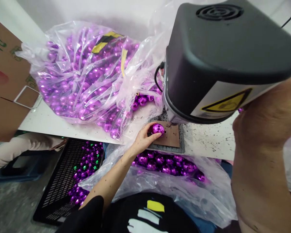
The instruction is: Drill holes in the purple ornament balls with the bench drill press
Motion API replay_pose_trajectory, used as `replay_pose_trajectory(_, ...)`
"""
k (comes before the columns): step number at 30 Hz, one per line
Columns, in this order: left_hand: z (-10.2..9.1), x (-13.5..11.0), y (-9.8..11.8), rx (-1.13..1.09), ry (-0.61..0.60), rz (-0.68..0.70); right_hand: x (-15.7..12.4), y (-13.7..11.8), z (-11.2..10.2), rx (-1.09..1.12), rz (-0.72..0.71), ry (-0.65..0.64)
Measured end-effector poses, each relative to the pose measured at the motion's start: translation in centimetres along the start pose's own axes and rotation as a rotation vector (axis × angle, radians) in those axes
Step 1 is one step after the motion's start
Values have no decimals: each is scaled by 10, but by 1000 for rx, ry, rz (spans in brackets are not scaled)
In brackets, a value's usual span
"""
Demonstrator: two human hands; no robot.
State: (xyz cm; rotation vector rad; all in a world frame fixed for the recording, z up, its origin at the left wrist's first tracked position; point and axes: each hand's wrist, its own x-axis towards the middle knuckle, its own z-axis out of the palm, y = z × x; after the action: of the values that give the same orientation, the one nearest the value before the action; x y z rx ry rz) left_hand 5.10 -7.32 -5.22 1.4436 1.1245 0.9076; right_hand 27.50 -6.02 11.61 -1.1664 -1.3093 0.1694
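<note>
My left hand (143, 138) pinches a shiny purple faceted ball (158, 128) and holds it on a brown pad (171, 137) under the head of a black and white machine (223, 58). My right hand (266, 113) is raised at the right, close to the camera, against the machine's side by a yellow warning label (229, 103). Its fingers are hidden behind the machine.
A large clear bag of purple balls (87, 74) lies on the white table (53, 124). Another open bag with purple balls (169, 168) sits on my lap. A black crate (63, 181) holding more balls stands on the floor at left. A cardboard box (5, 81) is far left.
</note>
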Motion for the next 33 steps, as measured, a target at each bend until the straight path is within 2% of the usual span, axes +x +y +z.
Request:
replay_pose_trajectory(6, 7, -1, -4, 50, -3, 64, 0, 1, 2, 23, -23, 31)
replay_pose_trajectory(10, 14, 2, -14, 162, 67, 86, -1, 0, 1, -38, -27, 30)
replay_pose_trajectory(14, 22, 3, -16, 273, 117, 189, -1, 1, 1, -44, -33, 32)
replay_pose_trajectory(19, 32, 6, -10, 396, 141, 311, 1, 5, 2, -4, -47, 94)
replay_pose_trajectory(26, 42, 10, -11, 480, 170, 318, 1, 5, 2, -12, -47, 103)
replay_pose_trajectory(30, 46, 8, -17, 481, 143, 358, 0, 2, 1, -47, -67, 89)
replay_pose_trajectory(33, 46, 7, -17, 456, 102, 338, 0, 2, 1, -55, -75, 95)
